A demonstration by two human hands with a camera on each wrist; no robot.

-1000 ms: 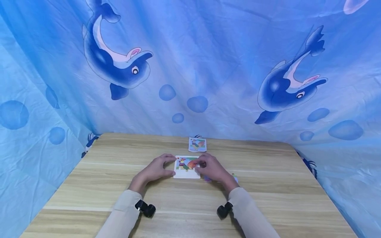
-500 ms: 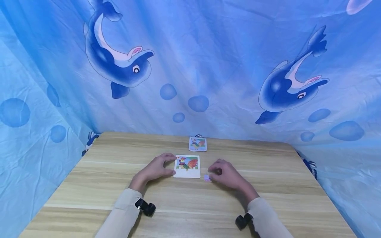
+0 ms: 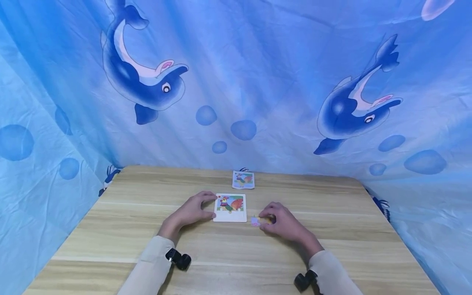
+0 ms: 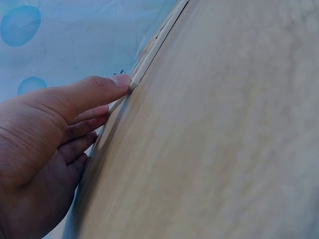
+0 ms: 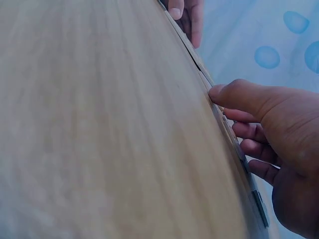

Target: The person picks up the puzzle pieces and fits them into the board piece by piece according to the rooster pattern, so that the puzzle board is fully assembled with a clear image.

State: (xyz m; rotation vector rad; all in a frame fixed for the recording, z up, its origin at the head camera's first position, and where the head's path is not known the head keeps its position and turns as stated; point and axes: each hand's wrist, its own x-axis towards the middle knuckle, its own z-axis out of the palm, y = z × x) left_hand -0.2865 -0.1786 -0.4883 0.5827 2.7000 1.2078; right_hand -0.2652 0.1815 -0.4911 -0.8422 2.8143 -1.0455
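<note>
A white-framed jigsaw puzzle board [image 3: 230, 217] lies flat on the table, a rooster picture in its upper part and a bare white strip below. At its left edge my left hand [image 3: 192, 209] holds the board, thumb at the lower corner and fingers at the upper one. My right hand [image 3: 283, 221] is low over the table to the right of the board. Its thumb and fingers pinch around a small yellowish puzzle piece [image 3: 268, 220], partly hidden by the hand. Beside the fingertips is a purple-and-pink puzzle piece [image 3: 255, 221].
Behind the board lies a small picture card [image 3: 243, 180] with the same rooster. Another loose piece [image 5: 260, 208] shows edge-on in the right wrist view. The wooden table [image 3: 206, 262] ends at a blue dolphin-print curtain [image 3: 273, 82].
My right hand has left the board's right side and moved right to the loose pieces, where its fingers close around one. The left hand stays at the board's left edge.
</note>
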